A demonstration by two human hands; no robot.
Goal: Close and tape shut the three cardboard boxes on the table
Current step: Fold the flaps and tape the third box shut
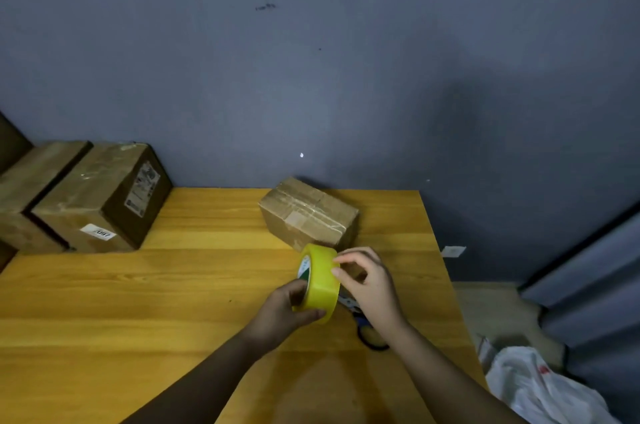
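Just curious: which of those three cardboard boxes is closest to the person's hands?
The small box standing alone mid-table, just beyond the tape roll; the other two sit together at the far left.

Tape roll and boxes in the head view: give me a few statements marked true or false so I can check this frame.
1. The left hand grips the tape roll. True.
2. The right hand rests flat on the table. False: its fingertips are at the roll's outer face.
3. The small box near the roll has its flaps standing open. False: its top is closed, with tape across it.
4. Two larger boxes sit side by side at the table's far left. True.
5. Scissors lie on the table, partly under the right hand. True.
6. The tape roll is blue. False: it is yellow.
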